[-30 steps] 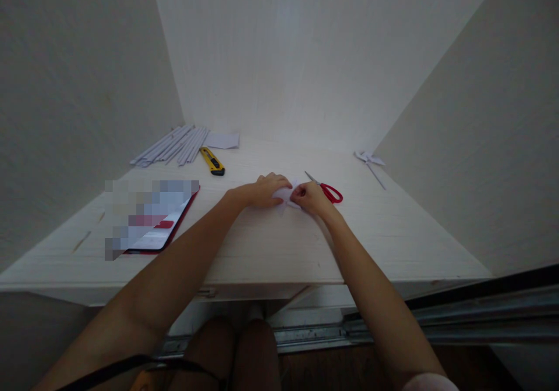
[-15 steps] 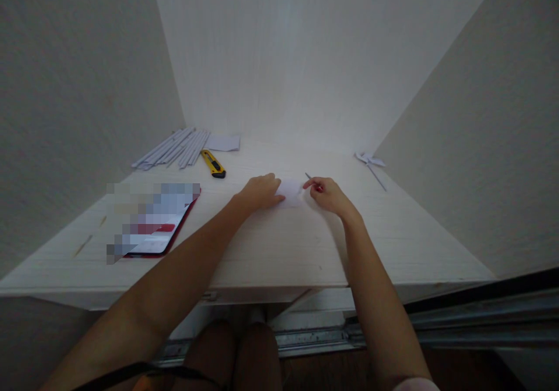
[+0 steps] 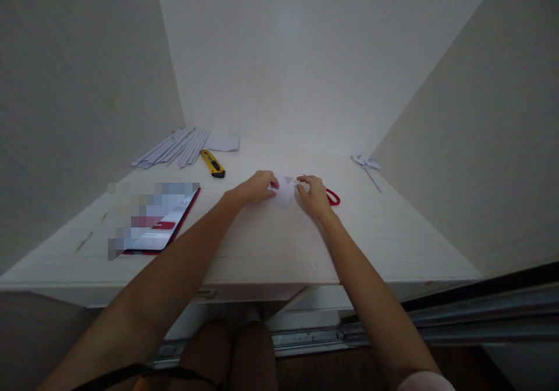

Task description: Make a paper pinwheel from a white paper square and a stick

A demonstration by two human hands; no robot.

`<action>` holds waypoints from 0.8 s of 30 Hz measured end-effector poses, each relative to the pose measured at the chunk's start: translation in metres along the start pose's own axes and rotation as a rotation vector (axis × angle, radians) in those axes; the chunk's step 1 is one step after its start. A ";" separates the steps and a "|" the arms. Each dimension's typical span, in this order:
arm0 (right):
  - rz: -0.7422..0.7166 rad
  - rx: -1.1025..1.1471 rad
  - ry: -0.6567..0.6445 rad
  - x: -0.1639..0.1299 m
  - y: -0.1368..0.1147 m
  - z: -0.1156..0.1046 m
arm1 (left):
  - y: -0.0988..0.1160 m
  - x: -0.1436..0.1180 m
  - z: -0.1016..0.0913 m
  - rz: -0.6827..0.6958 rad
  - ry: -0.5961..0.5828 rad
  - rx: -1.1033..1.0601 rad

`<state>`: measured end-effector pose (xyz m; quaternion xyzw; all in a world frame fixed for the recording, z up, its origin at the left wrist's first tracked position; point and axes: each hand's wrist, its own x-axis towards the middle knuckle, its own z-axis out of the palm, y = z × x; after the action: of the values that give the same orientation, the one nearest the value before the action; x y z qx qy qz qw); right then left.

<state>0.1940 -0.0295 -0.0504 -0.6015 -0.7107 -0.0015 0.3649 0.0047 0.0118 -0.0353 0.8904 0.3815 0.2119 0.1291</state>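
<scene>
A big pale wooden desk [image 3: 262,245] sits in a corner between plain walls, and it is the place to find everything else. Near the left side of the desk lies a flat tablet [image 3: 161,228] with a dark red edge; its screen is blurred, so no words on it can be read. At the back left of the desk is a bunch of long white paper strips [image 3: 172,145], with a small white sheet [image 3: 222,142] just beside them and a yellow box cutter [image 3: 212,163] in front. At the back right of the desk lies a little folded paper pinwheel [image 3: 367,164]. In the middle of the desk the left hand [image 3: 253,186] and the right hand [image 3: 312,193] each pinch one side of a small white paper piece [image 3: 283,190], fingers closed on it, and the paper looks lifted a bit with a point hanging down. Half a second ago the paper lay flat under the left hand and the right hand was beside it by the scissors; now both hands have come together on it. The red scissors [image 3: 333,197] lie just behind the right hand, mostly hidden. No brand or label can be read anywhere.
</scene>
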 end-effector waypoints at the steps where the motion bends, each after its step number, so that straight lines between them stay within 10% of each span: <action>1: -0.010 -0.011 0.002 -0.001 -0.001 0.002 | -0.002 0.000 0.003 0.000 -0.017 -0.002; 24: -0.171 -0.119 -0.108 0.003 -0.009 0.013 | 0.003 -0.002 0.007 -0.150 -0.050 0.050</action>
<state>0.1795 -0.0232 -0.0546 -0.5582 -0.7769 -0.0423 0.2883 0.0086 0.0074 -0.0410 0.8673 0.4492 0.1695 0.1318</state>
